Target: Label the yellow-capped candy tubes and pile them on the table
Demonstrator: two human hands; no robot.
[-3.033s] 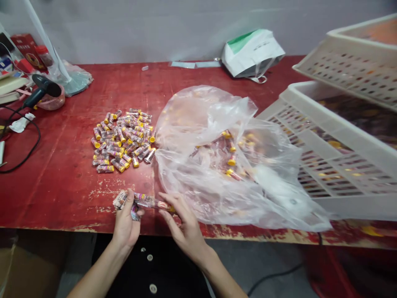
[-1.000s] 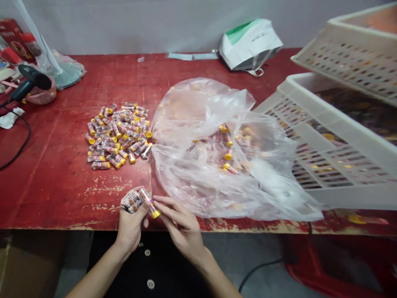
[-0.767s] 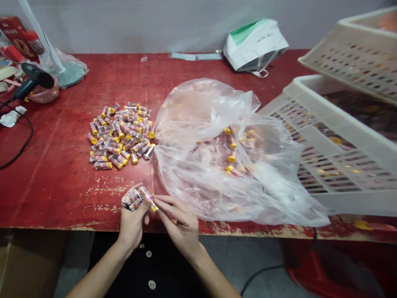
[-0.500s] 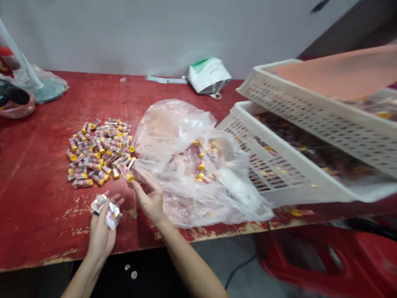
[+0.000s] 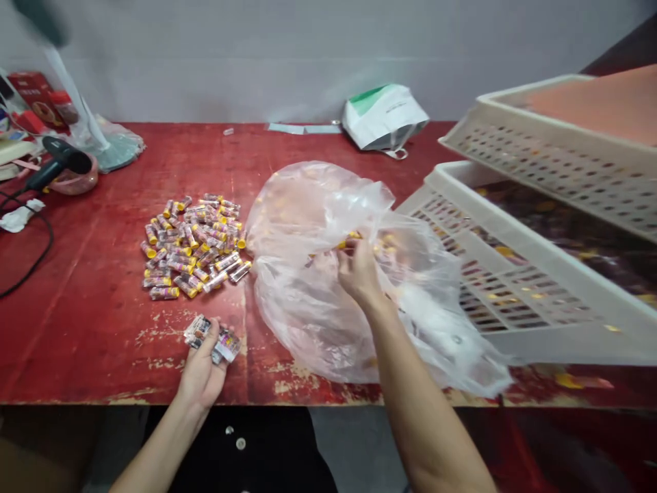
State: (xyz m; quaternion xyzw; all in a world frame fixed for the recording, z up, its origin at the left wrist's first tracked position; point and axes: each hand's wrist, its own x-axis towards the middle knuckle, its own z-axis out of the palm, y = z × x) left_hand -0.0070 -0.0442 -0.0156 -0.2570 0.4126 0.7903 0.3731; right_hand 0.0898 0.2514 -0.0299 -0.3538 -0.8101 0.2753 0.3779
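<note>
My left hand (image 5: 202,370) rests at the near edge of the red table (image 5: 92,315), closed on a small stack of printed labels (image 5: 211,339). My right hand (image 5: 358,270) reaches into a large clear plastic bag (image 5: 318,301) with its fingers curled around small yellow-capped tubes (image 5: 354,237) inside; the film blurs the grip. A pile of labelled yellow-capped tubes (image 5: 192,243) lies on the table left of the bag.
Two stacked cream plastic crates (image 5: 538,226) with more tubes stand at the right. A white and green bag (image 5: 384,116) lies at the back. A black hair dryer (image 5: 56,161), its cord, a pink bowl and red boxes are at the far left.
My right hand dropped the labelled tube onto the pile, then moved right into the plastic bag. My left hand kept the labels near the table edge. The camera swung about.
</note>
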